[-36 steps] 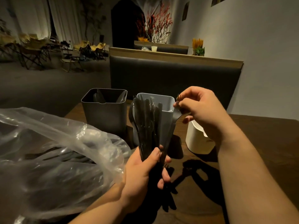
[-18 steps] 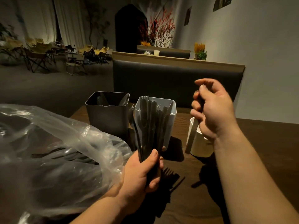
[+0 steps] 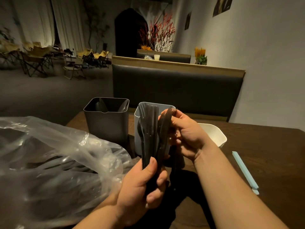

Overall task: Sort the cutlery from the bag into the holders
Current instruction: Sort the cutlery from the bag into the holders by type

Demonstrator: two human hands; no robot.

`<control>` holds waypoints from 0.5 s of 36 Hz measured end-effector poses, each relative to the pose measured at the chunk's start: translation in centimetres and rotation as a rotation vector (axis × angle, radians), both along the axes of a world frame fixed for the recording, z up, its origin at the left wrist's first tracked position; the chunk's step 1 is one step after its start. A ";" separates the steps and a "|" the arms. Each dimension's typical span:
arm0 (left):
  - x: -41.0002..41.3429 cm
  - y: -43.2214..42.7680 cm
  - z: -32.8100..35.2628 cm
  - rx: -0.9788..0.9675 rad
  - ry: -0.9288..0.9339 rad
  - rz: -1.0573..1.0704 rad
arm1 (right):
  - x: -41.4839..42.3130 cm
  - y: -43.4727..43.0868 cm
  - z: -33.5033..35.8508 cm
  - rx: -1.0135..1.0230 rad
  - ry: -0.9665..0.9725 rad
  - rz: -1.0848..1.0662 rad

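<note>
Dim dining room, dark wooden table (image 3: 264, 162) beside padded bench (image 3: 178, 86).

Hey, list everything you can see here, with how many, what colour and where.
plastic bag: one, clear, left on the table, dark cutlery inside
dark holder: one, dark grey, leftmost holder, pieces inside
middle holder: one, pale blue-grey, behind the bundle
white holder: one, white, rightmost holder
cutlery bundle: one, black, upright in the left hand
single piece: one, black, pinched by the right hand
stick: one, light blue, on the table at right
table: one, dark wood
bench back: one, black, behind the table
left hand: grips the bundle
right hand: pinches the single piece
</note>
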State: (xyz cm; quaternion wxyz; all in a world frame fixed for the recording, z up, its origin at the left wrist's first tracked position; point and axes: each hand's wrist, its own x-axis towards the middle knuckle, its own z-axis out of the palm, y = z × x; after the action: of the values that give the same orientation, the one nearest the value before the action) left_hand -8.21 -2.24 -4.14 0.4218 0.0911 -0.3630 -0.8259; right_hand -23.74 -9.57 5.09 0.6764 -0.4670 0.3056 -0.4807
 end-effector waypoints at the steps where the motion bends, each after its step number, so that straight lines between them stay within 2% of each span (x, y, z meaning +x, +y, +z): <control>1: -0.1 0.0 -0.1 -0.008 -0.002 0.004 | 0.1 0.0 0.0 0.005 -0.040 0.004; 3: -0.1 0.2 0.0 -0.021 -0.016 -0.001 | -0.1 0.0 0.1 -0.037 -0.025 0.043; 6: 0.1 0.3 -0.2 0.002 0.007 -0.049 | -0.7 0.1 0.3 -0.115 0.107 0.061; 11: 0.1 0.4 -0.3 -0.024 0.055 -0.087 | -0.4 0.7 0.4 -0.192 0.022 0.100; 14: 0.0 0.5 -0.1 -0.017 -0.001 -0.024 | 0.1 0.7 1.1 -0.170 -0.044 -0.032; 16: -0.3 0.6 0.0 -0.035 -0.077 0.010 | -0.2 0.4 1.6 -0.117 -0.163 -0.177; 18: -0.5 0.7 0.0 -0.043 -0.125 0.002 | -0.9 0.0 2.0 -0.099 -0.181 -0.336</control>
State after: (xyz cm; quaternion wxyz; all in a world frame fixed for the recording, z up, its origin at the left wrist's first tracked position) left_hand -8.70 -1.54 -4.11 0.4008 0.1336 -0.4064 -0.8101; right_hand -24.64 -9.54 7.11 0.5875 -0.3969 0.2932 -0.6414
